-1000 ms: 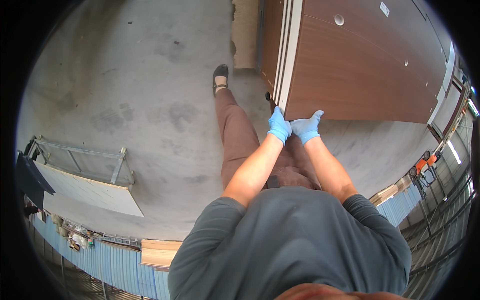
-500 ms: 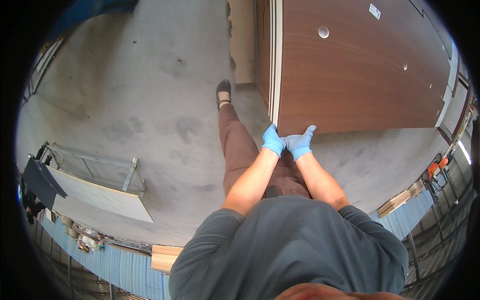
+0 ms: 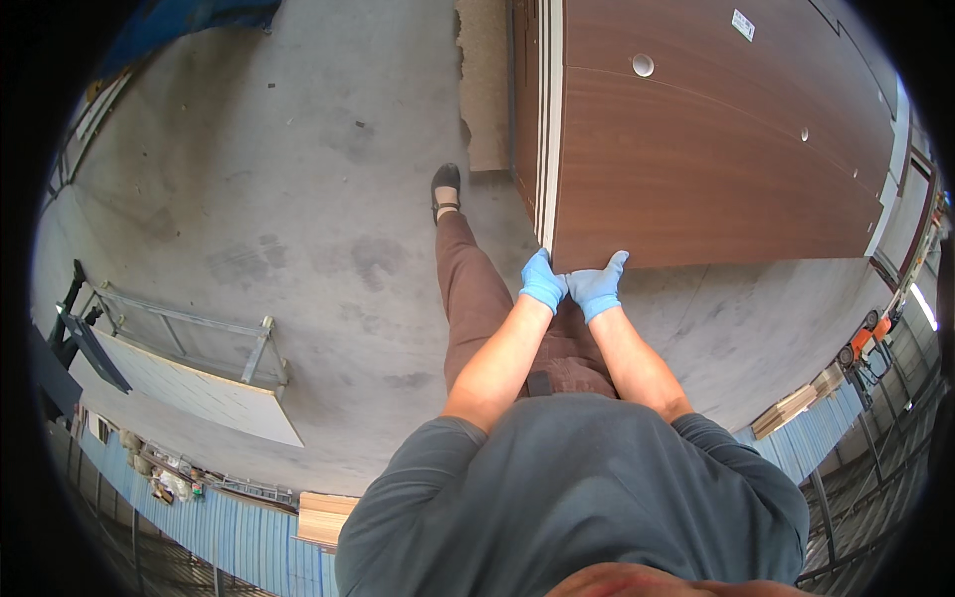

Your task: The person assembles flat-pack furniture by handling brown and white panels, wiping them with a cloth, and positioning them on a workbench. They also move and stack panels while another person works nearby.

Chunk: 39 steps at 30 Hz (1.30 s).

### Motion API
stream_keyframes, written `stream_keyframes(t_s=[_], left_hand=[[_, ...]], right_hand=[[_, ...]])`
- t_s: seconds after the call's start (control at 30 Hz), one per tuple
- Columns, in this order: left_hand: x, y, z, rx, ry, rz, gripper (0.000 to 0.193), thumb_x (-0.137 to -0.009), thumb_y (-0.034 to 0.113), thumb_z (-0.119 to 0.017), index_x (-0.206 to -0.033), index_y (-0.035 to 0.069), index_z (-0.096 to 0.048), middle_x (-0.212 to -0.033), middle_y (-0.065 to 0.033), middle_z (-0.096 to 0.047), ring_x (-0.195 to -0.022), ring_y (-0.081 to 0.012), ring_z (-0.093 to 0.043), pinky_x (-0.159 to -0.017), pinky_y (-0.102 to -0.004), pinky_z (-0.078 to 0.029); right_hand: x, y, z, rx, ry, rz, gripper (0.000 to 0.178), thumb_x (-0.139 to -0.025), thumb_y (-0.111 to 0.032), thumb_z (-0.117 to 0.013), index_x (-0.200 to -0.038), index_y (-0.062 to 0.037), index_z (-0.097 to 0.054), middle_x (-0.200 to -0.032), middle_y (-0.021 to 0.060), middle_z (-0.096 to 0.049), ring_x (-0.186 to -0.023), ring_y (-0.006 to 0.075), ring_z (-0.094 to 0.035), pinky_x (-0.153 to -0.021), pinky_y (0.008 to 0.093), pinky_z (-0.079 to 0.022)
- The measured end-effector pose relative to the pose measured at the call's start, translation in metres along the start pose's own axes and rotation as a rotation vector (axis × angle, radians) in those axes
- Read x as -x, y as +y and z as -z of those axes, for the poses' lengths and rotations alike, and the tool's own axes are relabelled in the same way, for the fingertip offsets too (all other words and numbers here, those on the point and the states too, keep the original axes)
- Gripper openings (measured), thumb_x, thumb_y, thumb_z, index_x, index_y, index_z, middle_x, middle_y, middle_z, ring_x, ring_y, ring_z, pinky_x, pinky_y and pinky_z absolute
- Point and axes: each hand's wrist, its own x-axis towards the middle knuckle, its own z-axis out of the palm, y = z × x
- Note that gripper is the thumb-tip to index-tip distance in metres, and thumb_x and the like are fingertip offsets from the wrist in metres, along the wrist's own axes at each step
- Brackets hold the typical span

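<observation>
A large brown wood-grain panel (image 3: 711,179) fills the upper right, with a round hole near its left side and a white label near the top. White edge strips (image 3: 548,119) run down its left side, where several layers seem to lie together. My left hand (image 3: 542,281), in a light blue glove, is closed at the near left corner. Beside it my right hand (image 3: 595,287), gloved the same, is closed on the near edge with the thumb up on the top face. The fingers of both hands are hidden underneath.
A torn-edged brown board (image 3: 482,90) lies left of the panel. At left, a metal frame (image 3: 189,313) stands by a pale board (image 3: 199,388), with another person's dark-clad arm (image 3: 72,313) near it. Wood stacks (image 3: 326,517) and an orange machine (image 3: 865,336) sit farther off.
My hands stay at the panel's corner, almost unmoved. At far left, the other person and a dark panel have shifted, and a dark arm shows above the pale board.
</observation>
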Motion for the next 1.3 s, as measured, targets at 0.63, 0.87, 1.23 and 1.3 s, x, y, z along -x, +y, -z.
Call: stream_keyframes(t_s=[0.63,0.87,1.23,1.3], left_hand=[[0.027,0.038,-0.004,1.291,-0.057,0.280,0.105,-0.097,0.085,-0.023,-0.161,0.003,-0.038,-0.167,-0.0159,-0.039,-0.156,-0.0393,-0.031,-0.128,-0.0560,-0.024],[0.026,0.040,-0.003,1.315,-0.051,0.279,0.106,-0.096,0.086,-0.026,-0.162,0.004,-0.037,-0.169,-0.0163,-0.036,-0.156,-0.0395,-0.030,-0.128,-0.0566,-0.023],[0.028,0.045,-0.004,1.315,-0.075,0.307,0.108,-0.092,0.089,-0.034,-0.161,0.006,-0.038,-0.168,-0.0163,-0.037,-0.155,-0.0396,-0.032,-0.128,-0.0560,-0.025],[0.028,0.044,-0.002,1.297,-0.088,0.277,0.111,-0.091,0.091,-0.035,-0.161,0.005,-0.038,-0.168,-0.0164,-0.037,-0.155,-0.0394,-0.032,-0.128,-0.0558,-0.025]], right_hand=[[-0.004,-0.002,0.007,0.041,-0.002,-0.003,0.107,-0.089,-0.091,-0.040,-0.164,-0.0153,-0.036,-0.172,0.0100,-0.031,-0.155,0.0364,-0.030,-0.128,0.0559,-0.023],[-0.003,-0.002,0.005,0.011,-0.001,0.003,0.104,-0.089,-0.090,-0.040,-0.163,-0.0159,-0.037,-0.171,0.0095,-0.032,-0.155,0.0354,-0.031,-0.128,0.0562,-0.024],[-0.004,-0.002,0.009,-0.020,-0.039,-0.019,0.102,-0.092,-0.087,-0.039,-0.163,-0.0143,-0.036,-0.171,0.0103,-0.033,-0.155,0.0353,-0.032,-0.128,0.0552,-0.025],[-0.001,-0.001,0.006,-0.046,-0.012,-0.034,0.098,-0.092,-0.085,-0.044,-0.161,-0.0156,-0.040,-0.170,0.0068,-0.035,-0.154,0.0326,-0.034,-0.127,0.0517,-0.026]])
